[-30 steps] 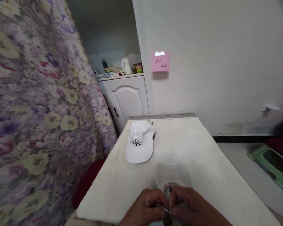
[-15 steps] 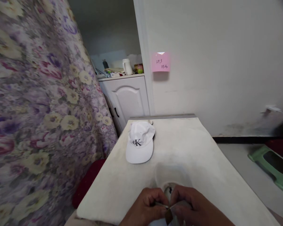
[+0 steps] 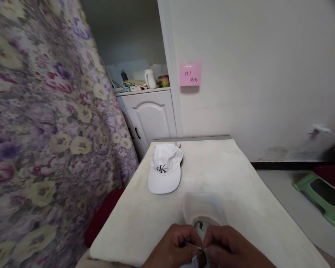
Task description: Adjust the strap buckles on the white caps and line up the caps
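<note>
At the near edge of the table, my left hand and my right hand meet with thumbs and fingers pinched together. Between them is a small thin pale piece with a brown part; its kind is hard to make out, as the fingers cover most of it. Just beyond my fingertips stands a clear plastic container, with something pale bearing a dark mark showing in it. A white baseball cap with black letters lies farther back on the left, brim toward me.
A floral curtain hangs along the left side. Behind the table is a white cabinet with a white jug on top. A pink note is on the wall. A green stool stands on the floor at right.
The brown part between my fingers has turned and shifted slightly to the right, and a pale strip shows beside it. Both hands stay pinched in about the same place.
</note>
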The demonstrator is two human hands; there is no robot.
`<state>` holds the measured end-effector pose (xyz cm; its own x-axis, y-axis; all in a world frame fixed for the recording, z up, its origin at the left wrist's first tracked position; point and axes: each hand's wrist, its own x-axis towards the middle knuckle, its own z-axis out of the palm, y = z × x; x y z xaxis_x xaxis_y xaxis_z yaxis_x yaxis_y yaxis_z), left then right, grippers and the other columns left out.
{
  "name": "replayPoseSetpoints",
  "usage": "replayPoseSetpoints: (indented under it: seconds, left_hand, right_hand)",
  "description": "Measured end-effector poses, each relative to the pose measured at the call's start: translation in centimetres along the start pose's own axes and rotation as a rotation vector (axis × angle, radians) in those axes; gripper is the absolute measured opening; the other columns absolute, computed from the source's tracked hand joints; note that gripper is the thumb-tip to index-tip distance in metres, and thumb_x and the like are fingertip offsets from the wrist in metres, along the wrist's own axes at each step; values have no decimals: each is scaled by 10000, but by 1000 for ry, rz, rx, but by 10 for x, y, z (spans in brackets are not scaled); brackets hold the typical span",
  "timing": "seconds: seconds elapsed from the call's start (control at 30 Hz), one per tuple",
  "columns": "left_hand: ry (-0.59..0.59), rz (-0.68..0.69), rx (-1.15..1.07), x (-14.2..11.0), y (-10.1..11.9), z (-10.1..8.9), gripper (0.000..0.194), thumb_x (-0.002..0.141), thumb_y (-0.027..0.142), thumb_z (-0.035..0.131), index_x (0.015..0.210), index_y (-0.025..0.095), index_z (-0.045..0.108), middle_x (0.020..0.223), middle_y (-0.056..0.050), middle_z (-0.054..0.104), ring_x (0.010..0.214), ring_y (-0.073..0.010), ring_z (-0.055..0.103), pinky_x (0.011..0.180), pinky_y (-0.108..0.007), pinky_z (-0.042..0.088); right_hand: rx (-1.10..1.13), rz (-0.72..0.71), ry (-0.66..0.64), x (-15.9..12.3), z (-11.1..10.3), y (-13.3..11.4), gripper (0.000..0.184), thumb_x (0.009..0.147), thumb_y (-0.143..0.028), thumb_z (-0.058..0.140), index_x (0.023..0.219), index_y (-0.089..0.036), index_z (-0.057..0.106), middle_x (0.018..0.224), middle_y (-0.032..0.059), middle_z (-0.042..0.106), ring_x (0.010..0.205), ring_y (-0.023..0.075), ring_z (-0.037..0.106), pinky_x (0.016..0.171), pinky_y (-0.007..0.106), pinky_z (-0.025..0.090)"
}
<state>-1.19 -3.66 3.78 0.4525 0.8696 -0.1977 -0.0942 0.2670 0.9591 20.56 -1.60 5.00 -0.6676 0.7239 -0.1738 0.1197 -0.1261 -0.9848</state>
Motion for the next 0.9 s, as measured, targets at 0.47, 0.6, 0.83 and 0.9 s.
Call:
replayPoseSetpoints:
  seconds: [0.47, 0.6, 0.83, 0.9]
  left_hand:
    - [30, -61, 277, -1, 19, 11, 88, 738, 199, 727, 794, 165, 785, 641, 36, 597, 622, -103, 490, 613, -218, 367]
    - [-29, 51, 295, -5, 22, 4, 429, 918, 497, 559, 897, 127, 776, 682, -8, 592, 654, -127, 498, 628, -242, 374]
    - [10, -81, 381, -8, 30, 14, 191, 809, 281, 671, 919, 182, 792, 729, 16, 636, 689, -129, 535, 625, -226, 385]
    - [58, -159, 433, -8, 31, 19, 156, 735, 196, 699, 859, 188, 794, 706, 39, 614, 669, -117, 525, 590, -215, 356]
  right_hand:
    - [-61, 61, -20, -8, -2, -2, 89, 809, -251, 586, 747, -200, 545, 708, -38, 495, 698, 153, 451, 631, 291, 331]
    - [-7, 27, -52, -11, -7, 3, 149, 844, -290, 580, 741, -209, 510, 672, -50, 473, 645, 137, 429, 590, 277, 306]
    - [68, 23, -69, -12, -7, 13, 216, 855, -379, 612, 769, -204, 520, 691, -50, 458, 637, 125, 383, 582, 268, 275]
    - [48, 38, -64, -14, -7, 14, 216, 832, -388, 620, 767, -202, 531, 705, -43, 463, 660, 133, 389, 597, 271, 282]
